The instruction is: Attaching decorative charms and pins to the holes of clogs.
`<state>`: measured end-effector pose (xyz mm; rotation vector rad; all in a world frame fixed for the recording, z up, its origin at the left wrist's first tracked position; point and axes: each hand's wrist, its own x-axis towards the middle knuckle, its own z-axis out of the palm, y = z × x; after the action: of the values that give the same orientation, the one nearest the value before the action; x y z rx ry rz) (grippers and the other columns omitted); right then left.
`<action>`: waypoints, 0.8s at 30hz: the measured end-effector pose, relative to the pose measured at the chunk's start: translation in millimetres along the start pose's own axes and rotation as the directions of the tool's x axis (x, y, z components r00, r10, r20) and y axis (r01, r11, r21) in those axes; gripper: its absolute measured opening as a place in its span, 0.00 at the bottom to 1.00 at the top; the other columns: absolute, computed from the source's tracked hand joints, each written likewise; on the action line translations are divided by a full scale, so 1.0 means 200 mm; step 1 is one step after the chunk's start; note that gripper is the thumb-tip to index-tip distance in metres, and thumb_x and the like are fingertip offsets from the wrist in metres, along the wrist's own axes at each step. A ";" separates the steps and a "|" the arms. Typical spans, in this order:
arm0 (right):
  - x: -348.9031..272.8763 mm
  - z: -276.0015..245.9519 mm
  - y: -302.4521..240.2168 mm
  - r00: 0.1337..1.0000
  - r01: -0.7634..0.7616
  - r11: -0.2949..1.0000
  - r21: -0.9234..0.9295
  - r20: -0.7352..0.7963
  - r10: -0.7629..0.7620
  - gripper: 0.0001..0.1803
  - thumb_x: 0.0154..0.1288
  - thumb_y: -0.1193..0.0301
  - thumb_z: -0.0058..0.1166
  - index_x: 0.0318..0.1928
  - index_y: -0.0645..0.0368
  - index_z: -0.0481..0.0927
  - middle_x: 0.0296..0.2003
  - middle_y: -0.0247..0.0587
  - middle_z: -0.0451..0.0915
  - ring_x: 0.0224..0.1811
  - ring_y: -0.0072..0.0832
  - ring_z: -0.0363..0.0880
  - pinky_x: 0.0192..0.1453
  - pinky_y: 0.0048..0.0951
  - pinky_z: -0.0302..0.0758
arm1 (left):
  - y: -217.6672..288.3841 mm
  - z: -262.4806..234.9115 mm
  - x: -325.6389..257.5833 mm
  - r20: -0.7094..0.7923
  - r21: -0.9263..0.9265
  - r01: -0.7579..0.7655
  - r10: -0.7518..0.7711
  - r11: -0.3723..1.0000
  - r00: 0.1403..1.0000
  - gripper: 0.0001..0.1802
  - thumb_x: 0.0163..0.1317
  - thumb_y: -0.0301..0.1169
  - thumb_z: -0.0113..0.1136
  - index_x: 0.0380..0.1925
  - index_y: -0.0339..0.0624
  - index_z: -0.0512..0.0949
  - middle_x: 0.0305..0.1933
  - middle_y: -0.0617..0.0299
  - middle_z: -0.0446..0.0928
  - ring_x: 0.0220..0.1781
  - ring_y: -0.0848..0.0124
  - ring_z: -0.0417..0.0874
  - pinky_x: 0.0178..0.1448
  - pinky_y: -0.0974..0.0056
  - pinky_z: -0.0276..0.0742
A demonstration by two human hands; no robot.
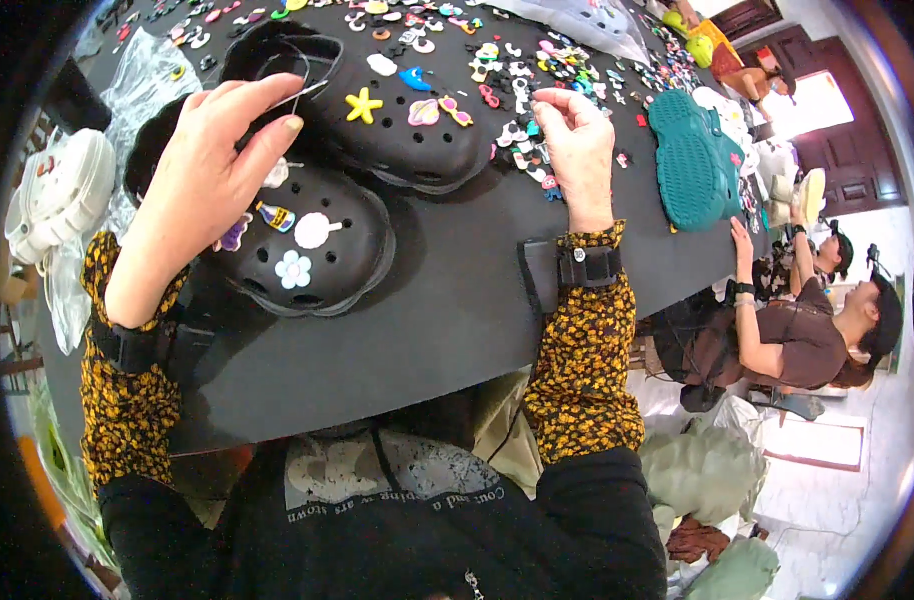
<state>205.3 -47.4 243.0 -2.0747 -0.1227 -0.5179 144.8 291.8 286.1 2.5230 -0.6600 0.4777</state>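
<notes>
Two black clogs stand close together on a dark table. The far clog (417, 150) carries a yellow starfish charm (363, 105), a blue dolphin-like charm (414, 78) and pink ones. On the near clog (352, 235) are a blue flower charm (293, 269), a bottle-shaped charm (276, 216) and a pale round charm (317, 230). Above the near clog's heel, my left hand (212, 165) is closed on a thin pale cord (304, 75) at the far clog's opening. My right hand (579, 145) pinches thumb and forefinger together beside the loose charms; anything between them is too small to name.
Loose charms (517, 75) lie scattered across the table's far side. A teal clog (689, 160) lies on its side to the right, a white clog (62, 195) at the left by clear plastic bags (152, 75). Co-workers (792, 335) sit along the right table edge.
</notes>
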 end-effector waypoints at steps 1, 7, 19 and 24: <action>-0.01 0.00 -0.02 0.999 -0.014 0.999 -0.043 0.032 0.015 0.10 0.59 0.73 0.58 0.41 0.63 0.83 0.32 0.36 0.84 0.30 0.17 0.78 0.34 0.22 0.75 | 0.00 0.00 0.00 0.012 0.007 0.009 -0.009 1.000 1.000 0.18 0.65 0.31 0.54 0.54 0.38 0.75 0.49 0.52 0.78 0.53 0.58 0.74 0.61 0.60 0.65; -0.02 0.03 -0.02 0.991 0.006 0.998 -0.064 0.130 0.003 0.11 0.58 0.73 0.58 0.41 0.64 0.83 0.33 0.38 0.84 0.33 0.21 0.80 0.39 0.22 0.76 | -0.01 0.00 -0.01 0.016 0.019 0.009 -0.010 1.000 1.000 0.19 0.65 0.32 0.54 0.55 0.39 0.75 0.50 0.53 0.78 0.55 0.57 0.74 0.61 0.59 0.66; 0.00 -0.02 0.01 0.994 0.079 0.990 -0.118 0.085 -0.069 0.11 0.58 0.70 0.59 0.39 0.61 0.85 0.28 0.35 0.84 0.30 0.19 0.79 0.36 0.21 0.76 | -0.04 0.01 0.01 0.007 -0.002 -0.011 0.011 1.000 1.000 0.18 0.66 0.32 0.54 0.54 0.38 0.75 0.48 0.52 0.79 0.52 0.60 0.78 0.59 0.62 0.68; -0.03 0.01 -0.02 0.937 0.150 0.966 -0.209 0.343 -0.072 0.10 0.58 0.71 0.60 0.40 0.62 0.84 0.30 0.33 0.84 0.33 0.17 0.80 0.40 0.21 0.75 | -0.06 0.02 0.00 0.026 0.000 0.003 -0.003 1.000 1.000 0.19 0.66 0.32 0.54 0.55 0.38 0.75 0.51 0.52 0.79 0.54 0.63 0.78 0.60 0.63 0.68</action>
<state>199.1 -43.0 242.4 -2.3833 -0.3977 -0.2517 152.5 298.9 279.3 2.5335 -0.6652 0.4442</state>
